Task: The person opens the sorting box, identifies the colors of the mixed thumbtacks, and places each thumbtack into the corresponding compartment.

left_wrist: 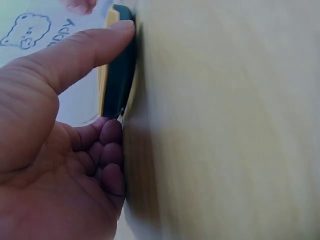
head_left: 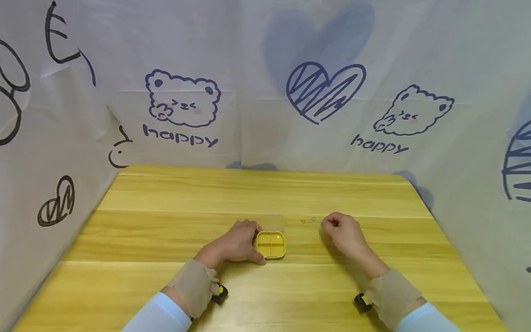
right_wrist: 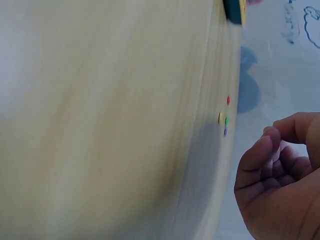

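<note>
A small yellow pill box (head_left: pixel 271 245) with a dark green outside (left_wrist: pixel 119 75) lies on the table, its clear lid (head_left: pixel 274 223) swung back. Nothing shows in its four-part inside. My left hand (head_left: pixel 238 242) grips it from the left, thumb on the near side; in the left wrist view the other fingers curl beside it. To the right lie several tiny coloured rings: a red one (right_wrist: pixel 228 100), a yellow one (right_wrist: pixel 220 117), a green one (right_wrist: pixel 226 121) and a purple one (right_wrist: pixel 225 132). Just right of them, my right hand (head_left: pixel 346 234) is raised with thumb and forefinger tips together; nothing shows between them.
The wood-grain table (head_left: pixel 166 198) runs back to a white cloth (head_left: pixel 249 115) with drawn bears and hearts. More cloth hangs at both sides. A strapped band with a small black camera sits on each wrist.
</note>
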`<action>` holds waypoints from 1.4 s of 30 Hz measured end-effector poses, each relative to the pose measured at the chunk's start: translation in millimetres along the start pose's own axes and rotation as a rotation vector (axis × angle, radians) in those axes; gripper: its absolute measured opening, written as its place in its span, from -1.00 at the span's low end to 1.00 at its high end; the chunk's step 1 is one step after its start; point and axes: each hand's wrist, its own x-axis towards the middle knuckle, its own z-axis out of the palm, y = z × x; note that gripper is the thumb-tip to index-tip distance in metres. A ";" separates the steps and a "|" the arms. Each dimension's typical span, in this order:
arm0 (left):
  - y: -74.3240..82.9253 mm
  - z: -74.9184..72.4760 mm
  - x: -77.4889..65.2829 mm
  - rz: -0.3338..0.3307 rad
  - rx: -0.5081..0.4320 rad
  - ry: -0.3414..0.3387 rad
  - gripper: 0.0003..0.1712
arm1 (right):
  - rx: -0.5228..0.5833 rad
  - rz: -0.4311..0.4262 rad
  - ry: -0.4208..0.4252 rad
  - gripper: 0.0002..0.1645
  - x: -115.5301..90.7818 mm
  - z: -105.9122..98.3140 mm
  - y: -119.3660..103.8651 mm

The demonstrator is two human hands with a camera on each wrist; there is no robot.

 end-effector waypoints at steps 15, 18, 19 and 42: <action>-5.5 0.6 -4.0 0.006 -0.041 0.033 -0.19 | -0.103 -0.060 -0.036 -0.87 0.1 5.7 16.1; -5.6 1.0 -3.9 0.008 -0.047 0.036 -0.20 | -0.120 -0.056 -0.038 -0.87 0.2 7.3 14.0; -5.4 1.1 -4.0 0.010 -0.049 0.037 -0.20 | -0.126 -0.054 -0.037 -0.87 0.1 7.8 13.5; -3.4 1.9 -4.4 0.014 -0.056 0.032 -0.19 | -0.232 -0.042 -0.004 -0.86 1.1 10.6 9.1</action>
